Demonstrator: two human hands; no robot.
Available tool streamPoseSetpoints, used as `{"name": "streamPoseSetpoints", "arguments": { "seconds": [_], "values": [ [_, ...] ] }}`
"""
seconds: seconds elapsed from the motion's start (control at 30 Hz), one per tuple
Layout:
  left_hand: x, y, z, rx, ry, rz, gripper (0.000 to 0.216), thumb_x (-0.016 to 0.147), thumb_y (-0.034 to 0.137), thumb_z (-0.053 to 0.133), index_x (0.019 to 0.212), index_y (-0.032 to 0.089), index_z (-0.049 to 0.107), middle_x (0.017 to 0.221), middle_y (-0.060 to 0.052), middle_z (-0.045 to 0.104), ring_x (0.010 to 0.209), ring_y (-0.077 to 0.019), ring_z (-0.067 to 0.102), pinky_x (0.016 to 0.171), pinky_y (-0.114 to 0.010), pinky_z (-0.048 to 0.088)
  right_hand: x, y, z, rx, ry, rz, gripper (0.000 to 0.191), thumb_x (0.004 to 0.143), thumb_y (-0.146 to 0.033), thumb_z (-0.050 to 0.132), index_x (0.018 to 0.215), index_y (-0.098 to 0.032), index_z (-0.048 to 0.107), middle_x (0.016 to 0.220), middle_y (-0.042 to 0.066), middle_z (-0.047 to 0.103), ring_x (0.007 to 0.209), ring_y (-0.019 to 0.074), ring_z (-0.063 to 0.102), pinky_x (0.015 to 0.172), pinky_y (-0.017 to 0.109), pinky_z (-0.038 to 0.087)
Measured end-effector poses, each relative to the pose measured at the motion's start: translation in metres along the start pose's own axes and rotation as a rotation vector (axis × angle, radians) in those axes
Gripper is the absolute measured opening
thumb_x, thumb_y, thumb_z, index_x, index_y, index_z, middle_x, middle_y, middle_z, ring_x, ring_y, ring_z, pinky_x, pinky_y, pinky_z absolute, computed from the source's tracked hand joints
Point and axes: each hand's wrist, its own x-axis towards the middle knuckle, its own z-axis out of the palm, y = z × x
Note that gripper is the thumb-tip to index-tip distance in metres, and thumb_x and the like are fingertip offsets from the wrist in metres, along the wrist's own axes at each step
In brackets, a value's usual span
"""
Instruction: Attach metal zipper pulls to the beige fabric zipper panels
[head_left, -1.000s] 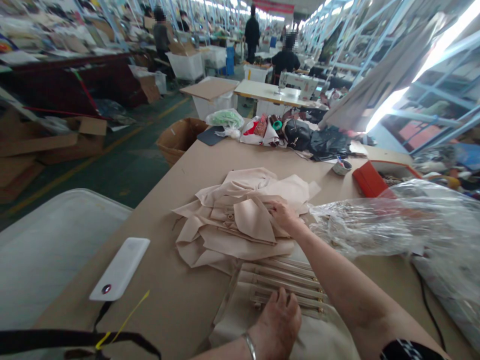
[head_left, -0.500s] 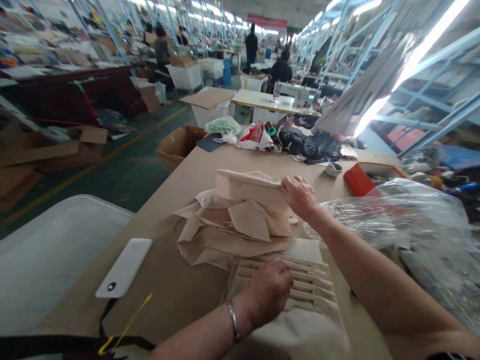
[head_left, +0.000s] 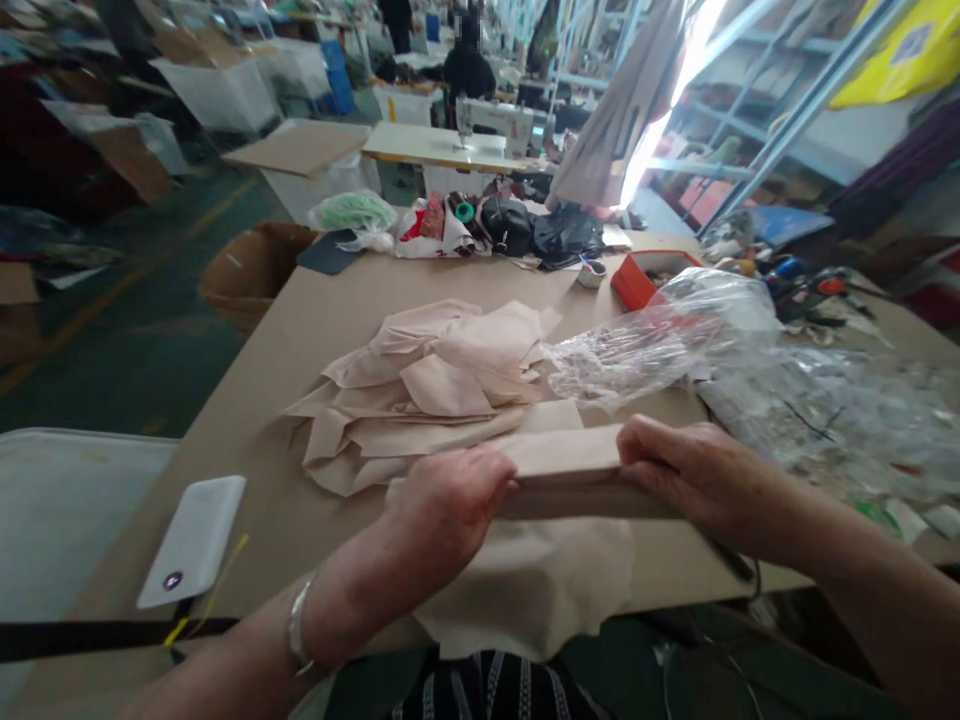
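Note:
Between my hands is a folded stack of beige fabric pieces (head_left: 566,455), its lower part spread toward the table's near edge. My left hand (head_left: 454,500), with a silver bracelet on its wrist, is closed around the stack's left end. My right hand (head_left: 686,470) grips the right end, thumb on top. The zippers are not visible now; the folded layers and my fingers cover much of the cloth. Just beyond my hands lies a loose, crumpled heap of beige fabric pieces (head_left: 442,365), which neither hand is holding.
A white power bank (head_left: 199,535) lies on the left of the table (head_left: 262,420). Clear plastic bags (head_left: 645,335) cover the right side. Farther back are a red box (head_left: 634,285), a small cup (head_left: 591,272) and a black bag (head_left: 506,225). A brown carton (head_left: 251,275) stands beyond the left edge.
My right hand has come away from the heap, toward me, and now grips the stack's right end. My left hand has moved to its left end. The stack is folded and its zippers are out of sight.

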Motion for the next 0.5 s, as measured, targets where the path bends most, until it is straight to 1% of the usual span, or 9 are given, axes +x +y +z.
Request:
{"name": "streamPoseSetpoints", "arguments": {
  "seconds": [0.07,0.1,0.13,0.2,0.27,0.3,0.37,0.43,0.5],
  "values": [
    [-0.009,0.009,0.009,-0.170,-0.244,-0.067,0.023,0.092,0.027,0.043,0.076,0.017,0.057,0.072,0.000,0.062,0.064,-0.0118,0.055,0.058,-0.023,0.041,-0.026,0.010,0.021,0.179,-0.139,0.098,0.020,0.092,-0.035,0.043,0.085,-0.022,0.056,0.068,-0.002,0.057,0.060,0.0104,0.048,0.055,0.022,0.033],
    [-0.011,0.010,0.016,-0.211,-0.334,-0.105,0.024,0.092,0.028,0.043,0.074,0.018,0.057,0.072,0.000,0.062,0.064,-0.0115,0.055,0.058,-0.022,0.041,-0.035,0.019,0.035,0.266,-0.181,0.142,0.023,0.092,-0.038,0.043,0.086,-0.021,0.057,0.071,-0.002,0.058,0.063,0.0107,0.050,0.057,0.021,0.034],
    [-0.011,0.010,0.025,-0.215,-0.397,-0.143,0.025,0.092,0.029,0.043,0.073,0.018,0.056,0.073,0.000,0.063,0.066,-0.0117,0.056,0.059,-0.022,0.041,-0.042,0.029,0.051,0.351,-0.202,0.179,0.026,0.092,-0.040,0.043,0.087,-0.020,0.059,0.074,-0.001,0.059,0.067,0.0112,0.051,0.059,0.021,0.036],
    [-0.008,0.003,0.047,-0.128,-0.452,-0.219,0.026,0.091,0.029,0.042,0.073,0.017,0.056,0.075,-0.003,0.065,0.068,-0.0139,0.058,0.063,-0.024,0.043,-0.047,0.052,0.088,0.496,-0.195,0.247,0.030,0.089,-0.044,0.047,0.092,-0.018,0.061,0.080,-0.001,0.061,0.071,0.0124,0.053,0.062,0.022,0.038],
    [-0.001,-0.007,0.074,0.021,-0.498,-0.286,0.026,0.091,0.028,0.040,0.077,0.017,0.058,0.078,-0.006,0.067,0.071,-0.0177,0.062,0.066,-0.028,0.046,-0.045,0.075,0.124,0.549,-0.149,0.327,0.032,0.087,-0.044,0.049,0.089,-0.016,0.063,0.078,0.000,0.061,0.071,0.0132,0.053,0.063,0.022,0.039],
    [0.002,-0.012,0.087,0.090,-0.526,-0.313,0.026,0.091,0.027,0.039,0.080,0.016,0.059,0.079,-0.008,0.067,0.073,-0.0199,0.063,0.067,-0.030,0.047,-0.041,0.084,0.140,0.530,-0.126,0.363,0.032,0.087,-0.044,0.048,0.085,-0.016,0.063,0.075,0.000,0.061,0.069,0.0134,0.053,0.062,0.023,0.039],
    [0.008,-0.022,0.110,0.184,-0.574,-0.351,0.026,0.092,0.025,0.037,0.085,0.016,0.060,0.081,-0.010,0.069,0.075,-0.0236,0.066,0.067,-0.034,0.050,-0.030,0.099,0.166,0.393,-0.096,0.424,0.033,0.089,-0.041,0.045,0.078,-0.016,0.062,0.071,0.000,0.061,0.068,0.0136,0.053,0.061,0.023,0.038],
    [0.011,-0.030,0.129,0.219,-0.594,-0.372,0.025,0.091,0.020,0.035,0.088,0.015,0.060,0.083,-0.012,0.069,0.078,-0.0256,0.067,0.066,-0.036,0.051,-0.019,0.107,0.185,0.228,-0.100,0.467,0.030,0.089,-0.038,0.044,0.077,-0.017,0.063,0.074,0.001,0.064,0.069,0.0143,0.054,0.061,0.023,0.036],
    [0.011,-0.037,0.143,0.233,-0.603,-0.386,0.025,0.088,0.012,0.035,0.089,0.014,0.060,0.083,-0.014,0.069,0.079,-0.0264,0.068,0.066,-0.037,0.052,-0.009,0.112,0.199,0.121,-0.116,0.503,0.026,0.088,-0.034,0.046,0.076,-0.019,0.063,0.079,0.003,0.067,0.072,0.0152,0.056,0.063,0.024,0.035]
  ]
}}
